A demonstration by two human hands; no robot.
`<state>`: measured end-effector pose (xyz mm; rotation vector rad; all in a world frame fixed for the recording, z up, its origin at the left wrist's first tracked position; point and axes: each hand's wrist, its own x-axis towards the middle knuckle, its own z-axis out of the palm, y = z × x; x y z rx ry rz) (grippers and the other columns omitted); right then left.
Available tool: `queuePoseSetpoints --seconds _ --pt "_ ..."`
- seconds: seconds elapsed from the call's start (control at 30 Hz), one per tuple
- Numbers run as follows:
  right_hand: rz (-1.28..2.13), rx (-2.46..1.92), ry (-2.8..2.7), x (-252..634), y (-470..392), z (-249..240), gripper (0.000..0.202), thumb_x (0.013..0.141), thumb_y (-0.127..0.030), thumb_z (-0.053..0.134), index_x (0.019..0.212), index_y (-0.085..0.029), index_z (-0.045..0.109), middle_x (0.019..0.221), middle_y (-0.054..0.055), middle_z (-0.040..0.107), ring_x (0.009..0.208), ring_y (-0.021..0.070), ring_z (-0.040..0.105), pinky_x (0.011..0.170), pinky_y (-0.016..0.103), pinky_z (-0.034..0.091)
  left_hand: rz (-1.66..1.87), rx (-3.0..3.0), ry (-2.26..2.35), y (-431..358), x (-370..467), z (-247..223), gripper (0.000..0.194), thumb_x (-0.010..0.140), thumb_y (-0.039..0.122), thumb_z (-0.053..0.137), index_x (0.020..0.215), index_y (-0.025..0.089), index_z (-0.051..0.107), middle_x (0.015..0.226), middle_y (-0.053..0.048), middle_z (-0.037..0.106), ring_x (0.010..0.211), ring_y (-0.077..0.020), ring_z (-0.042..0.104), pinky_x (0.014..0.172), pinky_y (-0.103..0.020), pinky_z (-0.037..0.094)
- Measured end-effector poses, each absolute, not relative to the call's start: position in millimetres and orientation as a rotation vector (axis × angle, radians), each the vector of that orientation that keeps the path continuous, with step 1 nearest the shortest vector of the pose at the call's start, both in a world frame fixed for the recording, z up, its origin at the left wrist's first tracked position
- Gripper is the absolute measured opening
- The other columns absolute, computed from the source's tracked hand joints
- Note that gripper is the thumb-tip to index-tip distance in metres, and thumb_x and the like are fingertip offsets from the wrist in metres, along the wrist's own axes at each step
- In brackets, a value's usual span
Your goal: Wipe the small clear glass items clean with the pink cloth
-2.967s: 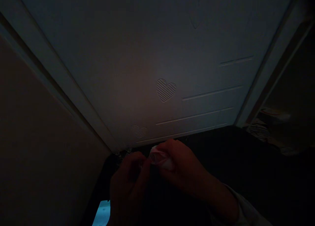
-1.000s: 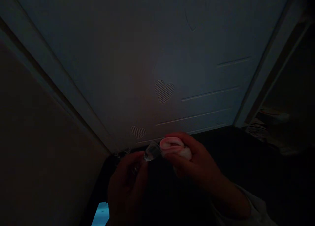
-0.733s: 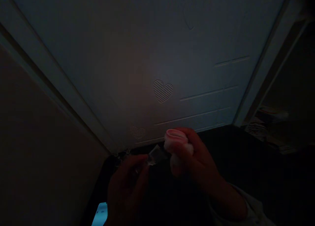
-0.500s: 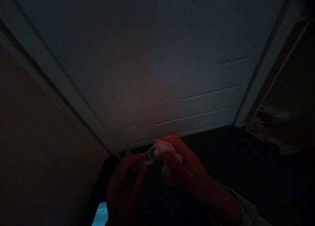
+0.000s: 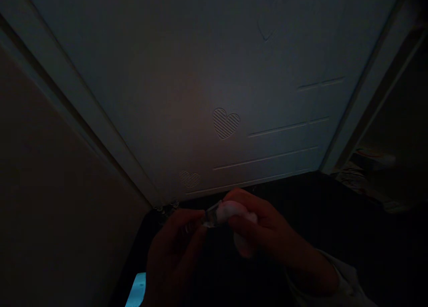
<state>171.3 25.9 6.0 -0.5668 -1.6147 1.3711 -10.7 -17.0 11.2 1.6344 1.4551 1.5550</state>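
Dim door (image 5: 160,88) behind, black surface (image 5: 301,218) below, and in the head view the pale cloth (image 5: 230,210) has just come back against the clear piece (image 5: 211,217), so both hands meet at one spot. Left hand (image 5: 170,249) pinches the piece, right hand (image 5: 267,227) clutches the cloth; the piece's long axis slants slightly upward, free end toward the right hand.

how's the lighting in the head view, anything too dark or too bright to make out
Head view: very dim overall; the blue glowing patch at lower left is brightest, its detail washed out; the left hand sinks into shadow; the right hand looks reddish; the pale cloth stands out, but the clear piece beside it is murky.
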Motion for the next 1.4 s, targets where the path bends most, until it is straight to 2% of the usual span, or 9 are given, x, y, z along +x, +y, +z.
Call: queuePoseSetpoints --seconds 0.23,0.43,0.57,0.73,0.9,1.03,1.2,1.33,1.4 --pt "1.236 -0.682 -1.486 164 26 -3 0.022 0.09 -0.044 0.067 0.099 -0.024 0.063 0.072 -0.005 0.053 0.053 0.0099 0.047 0.045 0.019 0.038 1.678 1.514 1.503 -15 -4 5 0.01 0.076 0.025 0.071 0.083 0.03 0.076 0.065 0.005 0.071 0.058 -0.0139 0.063 0.056 -0.023 0.05" --pt "1.233 -0.695 -1.353 163 25 -11 0.028 0.09 -0.045 0.069 0.109 -0.028 0.057 0.092 -0.002 0.066 0.069 0.0126 0.058 0.058 0.022 0.046 1.653 1.439 1.551 -15 -13 4 0.009 0.073 0.028 0.076 0.082 0.028 0.076 0.07 0.004 0.076 0.061 -0.0156 0.069 0.055 -0.022 0.053" --pt "1.265 -0.736 -1.456 165 27 -4 0.022 0.09 -0.046 0.067 0.094 -0.024 0.065 0.082 -0.001 0.062 0.07 0.0143 0.057 0.06 0.024 0.045 1.654 1.442 1.551 -14 -12 4 0.009 0.072 0.027 0.076 0.081 0.027 0.077 0.069 0.004 0.075 0.061 -0.0156 0.068 0.055 -0.022 0.054" --pt "1.117 -0.705 -1.555 174 32 3 0.014 0.088 -0.035 0.067 0.091 -0.022 0.07 0.117 0.007 0.057 0.1 0.0218 0.058 0.084 0.033 0.047 1.733 1.394 1.568 -16 -6 6 0.008 0.074 0.029 0.074 0.081 0.027 0.076 0.07 0.005 0.074 0.062 -0.0149 0.067 0.058 -0.023 0.054" --pt "0.798 -0.87 -1.65 175 35 4 0.017 0.089 -0.025 0.058 0.073 -0.02 0.06 0.089 0.003 0.046 0.085 0.0207 0.05 0.074 0.033 0.044 1.599 1.464 1.539 -15 -12 9 0.009 0.074 0.029 0.076 0.082 0.026 0.076 0.071 0.002 0.076 0.063 -0.0168 0.07 0.056 -0.023 0.055" --pt "0.787 -0.871 -1.729 175 36 4 0.016 0.087 -0.021 0.056 0.073 -0.019 0.062 0.091 0.004 0.044 0.088 0.0217 0.05 0.08 0.037 0.044 1.598 1.485 1.559 -15 -10 10 0.007 0.075 0.027 0.074 0.081 0.027 0.077 0.07 0.003 0.076 0.064 -0.017 0.07 0.059 -0.025 0.055" --pt "1.148 -0.525 -1.86 187 41 1 0.013 0.087 -0.022 0.059 0.074 -0.02 0.06 0.101 0.004 0.048 0.094 0.0197 0.054 0.078 0.032 0.046 1.665 1.441 1.556 -14 -7 9 0.006 0.075 0.028 0.073 0.08 0.027 0.076 0.07 0.003 0.076 0.063 -0.0165 0.069 0.058 -0.024 0.053" --pt "0.911 -0.75 -1.976 186 47 -1 0.013 0.087 -0.018 0.054 0.077 -0.018 0.062 0.101 0.006 0.052 0.096 0.0207 0.056 0.083 0.034 0.045 1.551 1.527 1.532 -13 -12 8 0.009 0.074 0.028 0.074 0.082 0.027 0.076 0.071 0.003 0.077 0.062 -0.0167 0.07 0.055 -0.024 0.053" --pt "0.76 -0.95 -1.977 181 49 -1 0.016 0.087 -0.019 0.051 0.073 -0.018 0.059 0.089 0.005 0.055 0.082 0.0194 0.056 0.074 0.033 0.045 1.569 1.526 1.555 -12 -13 8 0.009 0.074 0.028 0.074 0.083 0.027 0.077 0.07 0.003 0.076 0.061 -0.0162 0.068 0.055 -0.024 0.052"
